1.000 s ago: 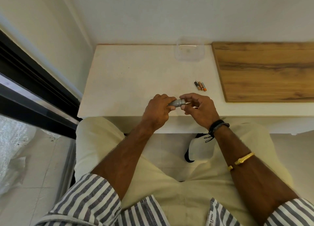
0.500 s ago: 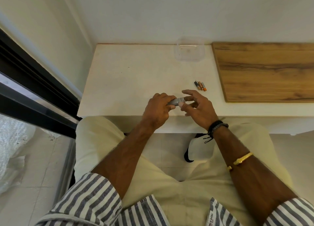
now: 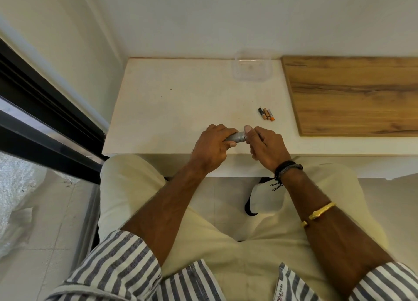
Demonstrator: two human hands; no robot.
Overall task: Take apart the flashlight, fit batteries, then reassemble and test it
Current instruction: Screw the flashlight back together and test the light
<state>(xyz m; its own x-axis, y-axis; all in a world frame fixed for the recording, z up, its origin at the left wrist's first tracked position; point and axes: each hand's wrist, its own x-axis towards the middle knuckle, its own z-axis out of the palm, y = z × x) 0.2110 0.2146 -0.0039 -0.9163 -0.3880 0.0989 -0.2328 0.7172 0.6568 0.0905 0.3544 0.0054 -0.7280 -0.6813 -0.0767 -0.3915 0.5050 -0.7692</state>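
Observation:
A small grey metal flashlight (image 3: 236, 137) lies level between my hands, just above the near edge of the white table (image 3: 172, 106). My left hand (image 3: 212, 146) is wrapped around its body. My right hand (image 3: 265, 145) grips its right end, thumb on top, and hides that end. Three small batteries (image 3: 266, 114), black and orange, lie side by side on the table beyond my right hand, apart from both hands.
A clear plastic container (image 3: 252, 68) stands at the back of the table by the wall. A wooden board (image 3: 352, 94) covers the table's right part. A dark window frame (image 3: 45, 119) runs along the left. My lap is below the table edge.
My right hand's fingers, spread half a second ago, have closed back over the flashlight's right end, thumb on top. The left hand keeps its hold. The batteries have not moved.

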